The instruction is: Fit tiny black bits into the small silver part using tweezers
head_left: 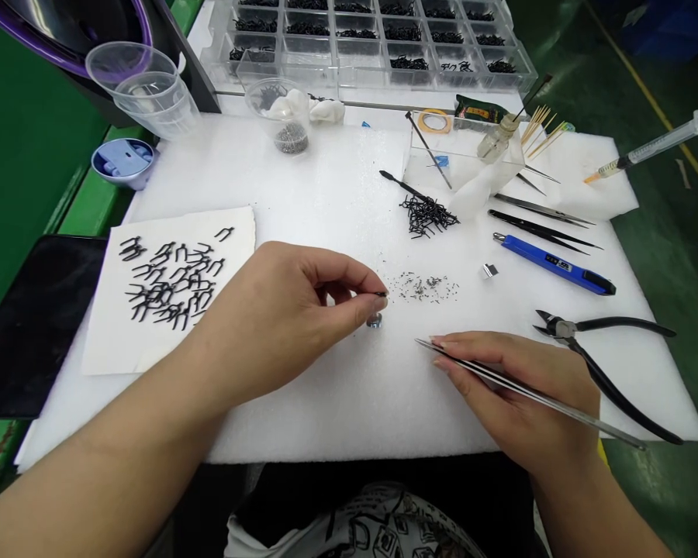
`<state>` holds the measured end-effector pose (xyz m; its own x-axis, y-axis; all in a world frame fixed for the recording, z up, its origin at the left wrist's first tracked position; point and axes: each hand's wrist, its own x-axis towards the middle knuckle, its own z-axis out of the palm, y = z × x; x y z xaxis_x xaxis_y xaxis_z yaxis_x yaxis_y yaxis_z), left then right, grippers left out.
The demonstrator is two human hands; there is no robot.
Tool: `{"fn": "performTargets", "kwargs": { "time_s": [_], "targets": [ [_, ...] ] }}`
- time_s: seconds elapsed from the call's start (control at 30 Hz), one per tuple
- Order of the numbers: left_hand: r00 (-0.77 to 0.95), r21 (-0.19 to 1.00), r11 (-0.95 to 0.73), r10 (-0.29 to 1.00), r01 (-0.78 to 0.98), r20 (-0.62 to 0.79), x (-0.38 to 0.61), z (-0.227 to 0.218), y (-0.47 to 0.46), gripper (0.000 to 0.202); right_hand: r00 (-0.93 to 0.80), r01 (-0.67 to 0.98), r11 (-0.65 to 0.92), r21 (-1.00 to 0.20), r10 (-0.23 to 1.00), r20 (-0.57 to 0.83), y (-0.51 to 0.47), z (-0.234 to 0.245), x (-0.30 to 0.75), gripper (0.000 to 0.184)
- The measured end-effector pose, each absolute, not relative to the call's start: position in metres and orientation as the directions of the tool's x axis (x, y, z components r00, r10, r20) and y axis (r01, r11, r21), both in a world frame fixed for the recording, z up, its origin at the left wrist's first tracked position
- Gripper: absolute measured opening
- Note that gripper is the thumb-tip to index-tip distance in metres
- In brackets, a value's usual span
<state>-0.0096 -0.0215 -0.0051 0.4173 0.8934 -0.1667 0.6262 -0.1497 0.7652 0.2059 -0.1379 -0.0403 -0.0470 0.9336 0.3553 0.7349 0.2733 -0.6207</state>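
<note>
Thumb and forefinger of my left hand [308, 310] pinch a small black piece [381, 294], mostly hidden by the fingertips. Just under those fingertips a small shiny metal part [374, 320] sits on the white foam sheet [314, 430]. My right hand [523, 395] holds metal tweezers [500, 377], their tips pointing left toward my left hand. Beyond the tweezer tips lie many tiny scattered bits [424, 288]. A pile of black U-shaped pieces [427, 215] lies farther back, and similar black pieces [180, 279] cover a white paper [105, 341] at the left.
On the right are cutting pliers [565, 328], a blue utility knife [552, 262], black tweezers [540, 229] and a syringe [645, 151]. Behind stand a compartment box [361, 76], clear plastic cups [151, 93] and a glass bottle [497, 139]. A dark tablet-like slab [35, 325] lies far left.
</note>
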Motion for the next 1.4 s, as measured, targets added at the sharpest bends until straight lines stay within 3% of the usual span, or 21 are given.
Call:
{"fn": "performTargets", "kwargs": {
  "time_s": [0.2,0.33,0.47,0.57,0.67,0.9,1.1,1.23,1.4],
  "targets": [
    [0.454,0.762,-0.198,0.880,0.617,-0.139,-0.009,-0.007,-0.022,0.003,-0.052,0.746,0.274,-0.607,0.932,0.358,-0.137,-0.041,0.205,0.012],
    [0.489,0.712,-0.338,0.872,0.615,-0.009,-0.005,-0.009,-0.025,0.006,-0.052,0.738,0.280,-0.614,0.931,0.361,-0.138,-0.041,0.205,0.012],
    [0.515,0.653,-0.428,0.855,0.625,0.067,-0.002,-0.010,-0.026,0.006,0.138,0.631,0.102,-0.769,0.961,0.240,-0.137,-0.038,0.205,0.015],
    [0.521,0.622,-0.436,0.852,0.650,0.053,-0.001,-0.011,-0.024,0.006,0.287,0.503,-0.043,-0.863,0.950,0.120,-0.133,-0.033,0.202,0.012],
    [0.546,0.611,-0.443,0.837,0.657,0.019,-0.001,-0.011,-0.022,0.008,0.324,0.401,-0.094,-0.912,0.945,0.045,-0.127,-0.026,0.194,0.010],
    [0.580,0.561,-0.496,0.814,0.663,0.035,0.001,-0.014,-0.027,0.011,0.427,0.433,-0.049,-0.900,0.891,0.157,-0.120,-0.021,0.172,0.012],
    [0.583,0.547,-0.495,0.812,0.675,0.015,0.003,-0.016,-0.028,0.011,0.360,0.534,-0.035,-0.844,0.914,0.189,-0.121,-0.031,0.175,0.012],
    [0.576,0.556,-0.469,0.817,0.686,-0.022,0.004,-0.016,-0.026,0.012,0.380,0.521,-0.073,-0.851,0.912,0.155,-0.119,-0.031,0.174,0.011],
    [0.570,0.466,-0.524,0.820,0.713,0.049,0.008,-0.016,-0.031,0.014,0.419,0.429,-0.118,-0.896,0.904,0.081,-0.119,-0.034,0.175,0.009]
  ]
}}
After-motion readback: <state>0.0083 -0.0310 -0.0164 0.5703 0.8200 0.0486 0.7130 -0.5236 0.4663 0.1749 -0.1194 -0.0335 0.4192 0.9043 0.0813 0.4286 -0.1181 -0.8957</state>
